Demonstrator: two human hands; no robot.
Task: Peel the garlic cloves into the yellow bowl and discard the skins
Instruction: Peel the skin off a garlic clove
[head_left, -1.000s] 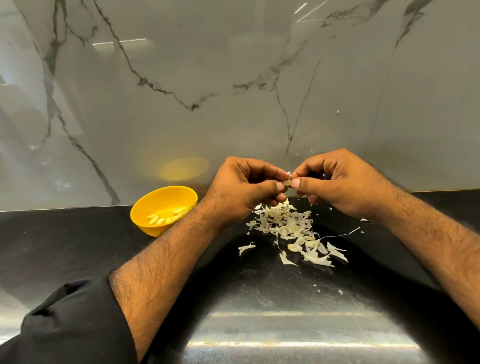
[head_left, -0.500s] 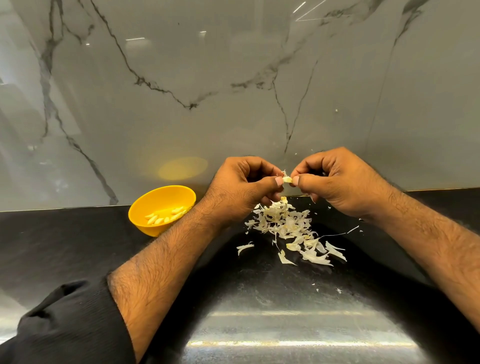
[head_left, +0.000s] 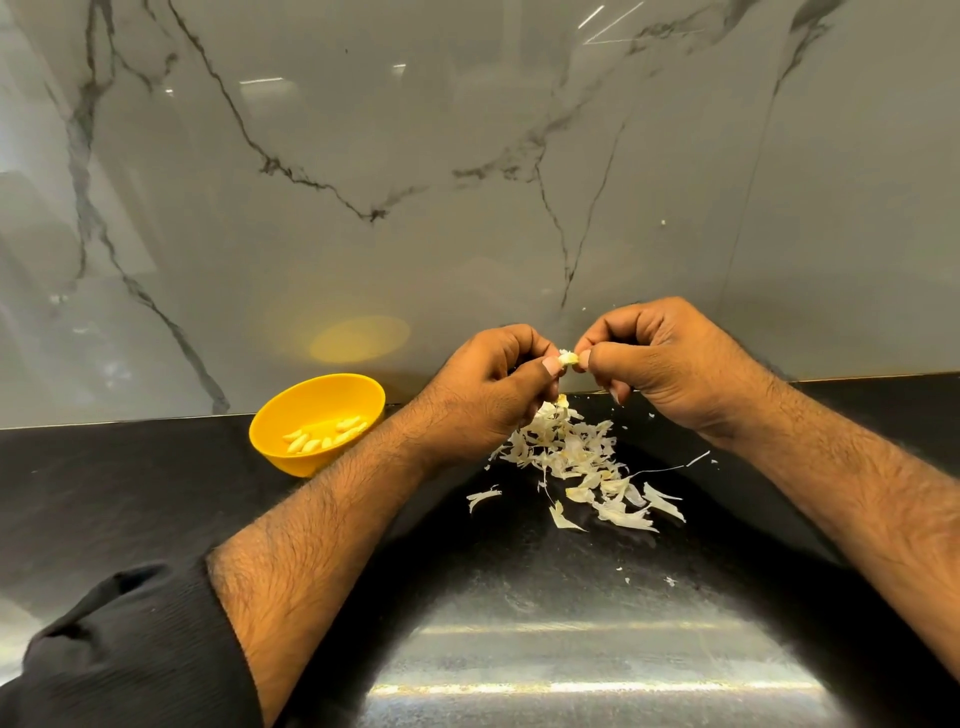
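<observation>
1. Garlic clove (head_left: 568, 358): small, pale yellow-white, pinched between both thumbs above the skin pile.
2. Left hand (head_left: 493, 387) and right hand (head_left: 670, 364): 2, fingers curled, thumb tips meeting on the clove.
3. Skins (head_left: 576, 457): papery heap at 6 o'clock below the hands.
4. Yellow bowl (head_left: 317, 410): 1, at 9 o'clock, holding about 10 peeled cloves (head_left: 324, 439).

Beyond my fingers rises a glossy grey marble wall (head_left: 467, 156), crossed by dark veins that branch above and to either side of them, with pale streaks of ceiling light mirrored high up. Below my fingers and toward me stretches a black countertop (head_left: 104, 493), dull out to the left and shining with bright reflected bands nearest me. My black ribbed sleeve (head_left: 130, 665) sits far below, left.
</observation>
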